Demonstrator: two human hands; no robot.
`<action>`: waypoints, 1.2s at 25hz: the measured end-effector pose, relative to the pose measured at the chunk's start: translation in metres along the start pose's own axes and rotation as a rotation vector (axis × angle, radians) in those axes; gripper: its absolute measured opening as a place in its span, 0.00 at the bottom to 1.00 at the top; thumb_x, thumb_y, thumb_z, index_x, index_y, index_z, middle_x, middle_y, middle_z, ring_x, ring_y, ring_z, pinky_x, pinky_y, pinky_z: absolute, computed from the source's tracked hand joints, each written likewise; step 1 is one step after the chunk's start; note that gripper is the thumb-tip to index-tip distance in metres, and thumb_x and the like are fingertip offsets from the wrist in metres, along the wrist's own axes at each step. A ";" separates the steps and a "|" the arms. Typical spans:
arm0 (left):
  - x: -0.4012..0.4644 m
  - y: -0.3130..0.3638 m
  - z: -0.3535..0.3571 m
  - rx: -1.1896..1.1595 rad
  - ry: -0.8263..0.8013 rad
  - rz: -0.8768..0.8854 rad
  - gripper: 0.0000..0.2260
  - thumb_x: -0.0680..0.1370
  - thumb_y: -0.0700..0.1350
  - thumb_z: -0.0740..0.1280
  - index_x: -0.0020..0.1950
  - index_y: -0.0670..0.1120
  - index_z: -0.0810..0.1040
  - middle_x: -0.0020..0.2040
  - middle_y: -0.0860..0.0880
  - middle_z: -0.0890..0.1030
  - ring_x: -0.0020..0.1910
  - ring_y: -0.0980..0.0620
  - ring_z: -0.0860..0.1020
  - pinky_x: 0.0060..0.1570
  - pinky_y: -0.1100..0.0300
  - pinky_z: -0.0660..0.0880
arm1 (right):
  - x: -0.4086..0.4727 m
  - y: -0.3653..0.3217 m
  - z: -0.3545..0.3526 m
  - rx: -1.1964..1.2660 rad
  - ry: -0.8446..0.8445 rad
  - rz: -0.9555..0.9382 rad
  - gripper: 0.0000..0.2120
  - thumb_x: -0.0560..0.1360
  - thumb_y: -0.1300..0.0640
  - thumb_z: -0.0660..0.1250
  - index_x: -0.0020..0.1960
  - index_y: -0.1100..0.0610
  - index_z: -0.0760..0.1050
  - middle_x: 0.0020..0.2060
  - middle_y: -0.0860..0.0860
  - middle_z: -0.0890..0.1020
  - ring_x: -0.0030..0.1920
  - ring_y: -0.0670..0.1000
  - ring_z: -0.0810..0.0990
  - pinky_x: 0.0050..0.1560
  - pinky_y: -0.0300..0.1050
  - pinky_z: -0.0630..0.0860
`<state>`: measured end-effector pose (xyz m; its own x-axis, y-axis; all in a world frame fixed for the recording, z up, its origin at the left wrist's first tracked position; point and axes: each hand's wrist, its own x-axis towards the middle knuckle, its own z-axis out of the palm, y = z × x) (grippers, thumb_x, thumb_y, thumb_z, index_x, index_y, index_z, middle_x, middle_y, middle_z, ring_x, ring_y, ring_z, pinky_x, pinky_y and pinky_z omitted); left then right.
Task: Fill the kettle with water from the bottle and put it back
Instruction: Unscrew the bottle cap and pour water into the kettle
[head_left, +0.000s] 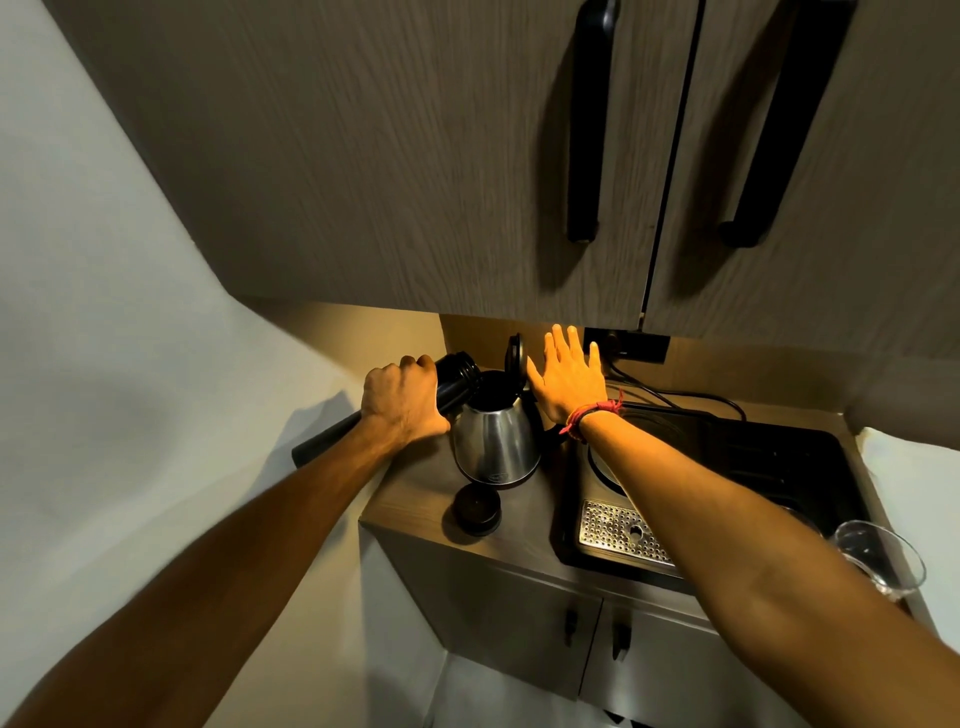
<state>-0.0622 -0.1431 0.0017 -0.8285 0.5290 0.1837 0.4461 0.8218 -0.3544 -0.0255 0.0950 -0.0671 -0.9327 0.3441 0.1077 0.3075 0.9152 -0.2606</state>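
Observation:
A steel kettle (496, 441) stands on the wooden counter (410, 488) with its black lid (515, 356) flipped up. My left hand (402, 397) grips a black bottle (457, 376), tilted so its open mouth rests over the kettle's opening. No water stream is visible. My right hand (569, 376) is open with fingers spread, just right of the raised lid and touching or almost touching it. The bottle's black cap (477, 508) lies on the counter in front of the kettle.
A black tray (779, 467) with a perforated metal plate (621, 532) sits right of the kettle. A clear glass (880, 558) stands at the counter's right edge. A power cord (675, 397) runs from a wall socket (626, 345). Cabinet doors (415, 156) hang close overhead.

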 end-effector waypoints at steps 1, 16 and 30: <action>0.000 0.000 -0.001 0.000 -0.001 -0.002 0.27 0.67 0.63 0.71 0.54 0.44 0.73 0.40 0.48 0.73 0.34 0.49 0.74 0.36 0.59 0.73 | 0.000 0.000 0.000 0.006 0.002 0.000 0.37 0.78 0.36 0.39 0.79 0.58 0.49 0.80 0.55 0.50 0.80 0.56 0.45 0.78 0.61 0.45; -0.001 0.000 0.005 -0.132 0.004 -0.046 0.30 0.67 0.65 0.71 0.57 0.45 0.73 0.44 0.47 0.77 0.38 0.48 0.77 0.36 0.58 0.72 | -0.002 -0.003 -0.005 0.025 -0.050 -0.001 0.34 0.80 0.39 0.41 0.79 0.59 0.48 0.80 0.55 0.48 0.80 0.57 0.45 0.78 0.60 0.46; -0.035 0.001 0.099 -1.286 0.154 -0.616 0.38 0.60 0.49 0.84 0.67 0.48 0.75 0.61 0.44 0.82 0.60 0.41 0.80 0.60 0.45 0.78 | 0.002 -0.036 -0.009 0.392 -0.161 -0.107 0.24 0.83 0.48 0.48 0.75 0.57 0.60 0.76 0.59 0.62 0.74 0.65 0.62 0.72 0.63 0.61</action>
<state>-0.0667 -0.1820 -0.0958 -0.9917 -0.0268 0.1258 0.0959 0.4978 0.8620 -0.0373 0.0646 -0.0489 -0.9825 0.1862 0.0112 0.1417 0.7840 -0.6044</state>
